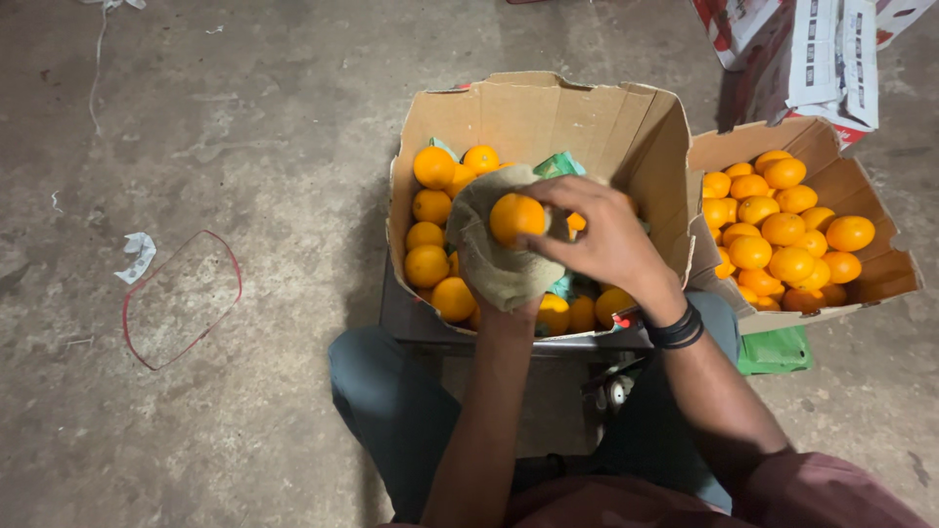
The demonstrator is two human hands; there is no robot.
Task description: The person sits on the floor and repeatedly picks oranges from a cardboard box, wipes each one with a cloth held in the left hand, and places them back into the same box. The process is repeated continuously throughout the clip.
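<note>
Two bare hands meet over the tall brown corrugated cardboard box, which serves as the landmark. The left hand is mostly hidden beneath a coarse, crumpled olive-grey cloth that drapes over the palm like a shallow cup; it holds the cloth from below, directly above the box's near half. Resting in that cloth is one round, smooth-skinned bright orange fruit, with a faintly glossy peel. The right hand curls its fingers and thumb narrowly around the fruit's right side, pressing it against the cloth, and a stack of black bands rings its wrist. Inside the box, under and around the hands, lie more loose oranges, piled mostly along its left wall, with scraps of green paper showing between them. Just right of the box, touching its flap, stands a lower open cardboard carton packed tightly with similar oranges. Behind that carton, further from the person, sits a white and red printed carton. Well to the left of the box, on the rough, stained grey concrete floor, lies a thin red loop of cord beside a crumpled white scrap.
</note>
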